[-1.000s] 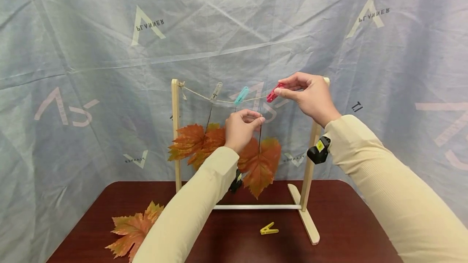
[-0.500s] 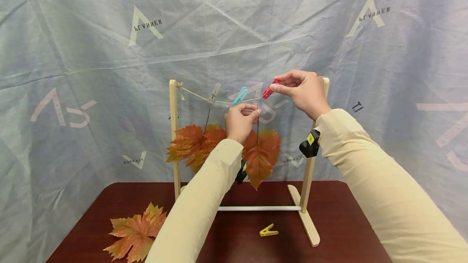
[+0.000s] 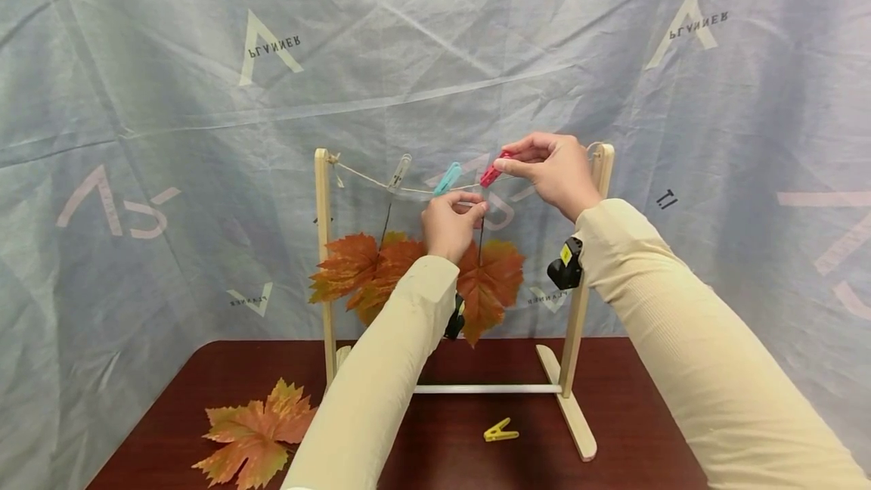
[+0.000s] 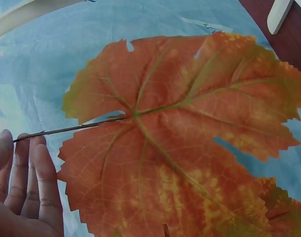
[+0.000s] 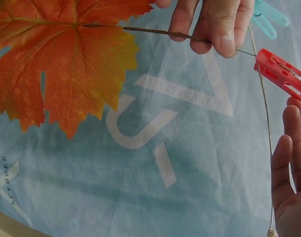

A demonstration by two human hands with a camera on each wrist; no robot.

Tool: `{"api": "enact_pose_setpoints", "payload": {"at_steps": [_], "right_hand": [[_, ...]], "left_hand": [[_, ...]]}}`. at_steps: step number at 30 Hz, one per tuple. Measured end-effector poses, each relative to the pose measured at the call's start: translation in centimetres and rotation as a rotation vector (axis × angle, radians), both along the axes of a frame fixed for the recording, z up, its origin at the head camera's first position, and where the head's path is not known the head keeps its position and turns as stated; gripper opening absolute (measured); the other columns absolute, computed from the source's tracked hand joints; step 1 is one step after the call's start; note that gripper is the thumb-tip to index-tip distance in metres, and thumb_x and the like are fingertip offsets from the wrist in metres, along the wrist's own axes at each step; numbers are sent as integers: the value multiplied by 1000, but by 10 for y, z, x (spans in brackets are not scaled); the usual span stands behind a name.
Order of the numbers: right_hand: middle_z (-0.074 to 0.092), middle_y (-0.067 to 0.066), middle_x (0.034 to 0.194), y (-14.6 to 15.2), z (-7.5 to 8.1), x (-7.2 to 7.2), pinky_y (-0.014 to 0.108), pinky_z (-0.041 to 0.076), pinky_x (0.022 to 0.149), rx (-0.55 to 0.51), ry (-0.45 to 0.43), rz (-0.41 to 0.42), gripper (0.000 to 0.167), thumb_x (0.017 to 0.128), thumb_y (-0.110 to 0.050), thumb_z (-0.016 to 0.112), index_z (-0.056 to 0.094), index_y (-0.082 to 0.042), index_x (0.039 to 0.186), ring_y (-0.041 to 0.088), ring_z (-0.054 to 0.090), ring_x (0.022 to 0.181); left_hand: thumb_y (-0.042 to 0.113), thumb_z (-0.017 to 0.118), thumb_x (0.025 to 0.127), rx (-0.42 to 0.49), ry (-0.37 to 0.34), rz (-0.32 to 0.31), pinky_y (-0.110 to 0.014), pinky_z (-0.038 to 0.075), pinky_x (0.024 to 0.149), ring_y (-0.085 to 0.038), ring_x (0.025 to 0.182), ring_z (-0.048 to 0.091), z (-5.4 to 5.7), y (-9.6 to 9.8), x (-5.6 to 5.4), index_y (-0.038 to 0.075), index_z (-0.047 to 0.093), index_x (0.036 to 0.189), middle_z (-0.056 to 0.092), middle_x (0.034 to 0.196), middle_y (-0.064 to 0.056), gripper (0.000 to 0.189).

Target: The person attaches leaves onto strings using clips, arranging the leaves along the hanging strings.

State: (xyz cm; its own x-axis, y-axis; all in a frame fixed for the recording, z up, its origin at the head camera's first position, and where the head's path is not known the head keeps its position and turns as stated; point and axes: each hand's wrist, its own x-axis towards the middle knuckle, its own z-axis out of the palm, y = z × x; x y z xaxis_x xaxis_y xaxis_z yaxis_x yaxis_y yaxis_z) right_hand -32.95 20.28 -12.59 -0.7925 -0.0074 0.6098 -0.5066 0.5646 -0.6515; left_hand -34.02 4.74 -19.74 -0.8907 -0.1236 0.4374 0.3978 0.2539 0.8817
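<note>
Just below the string [image 5: 267, 108], pinching an orange leaf [image 3: 493, 286] by its stem [image 5: 155, 31] in the left hand [image 3: 450, 225]; at it, pinching a red clothespin [image 3: 490, 172] in the right hand [image 3: 558, 174] (right of a blue clothespin [image 3: 447, 178]).

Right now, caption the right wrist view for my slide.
Left grip pinches the stem of an orange leaf; right grip holds a red clothespin at the string.

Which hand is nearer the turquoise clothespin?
Left. The left hand is just below the turquoise clothespin, pinching a leaf stem; the right hand is farther off to the right, holding the red clothespin.
</note>
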Motion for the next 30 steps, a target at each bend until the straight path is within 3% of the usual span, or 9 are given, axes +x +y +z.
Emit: {"api": "enact_pose_setpoints", "payload": {"at_steps": [13, 22, 30], "right_hand": [[78, 2, 99, -1, -3, -5, 23, 50, 71, 25, -19, 4, 32, 87, -27, 84, 77, -7, 111, 0, 68, 83], [74, 12, 115, -2, -1, 0, 32, 51, 84, 97, -85, 4, 40, 93, -33, 77, 74, -6, 123, 23, 68, 108], [73, 16, 118, -2, -2, 2, 44, 51, 90, 158, -90, 10, 44, 94, -35, 76, 71, -6, 127, 29, 68, 110]], "left_hand": [[20, 78, 92, -4, 8, 2, -31, 56, 67, -17, 73, 72, 0, 1, -4, 10, 81, 103, 77, 86, -6, 15], [20, 78, 92, -27, 1, 1, -28, 51, 63, -16, 76, 72, -3, -1, -1, 12, 81, 101, 77, 86, -5, 12], [21, 79, 91, -69, 6, -14, -27, 51, 66, -16, 76, 73, -7, -4, 1, 11, 81, 101, 77, 84, -5, 14]]}}
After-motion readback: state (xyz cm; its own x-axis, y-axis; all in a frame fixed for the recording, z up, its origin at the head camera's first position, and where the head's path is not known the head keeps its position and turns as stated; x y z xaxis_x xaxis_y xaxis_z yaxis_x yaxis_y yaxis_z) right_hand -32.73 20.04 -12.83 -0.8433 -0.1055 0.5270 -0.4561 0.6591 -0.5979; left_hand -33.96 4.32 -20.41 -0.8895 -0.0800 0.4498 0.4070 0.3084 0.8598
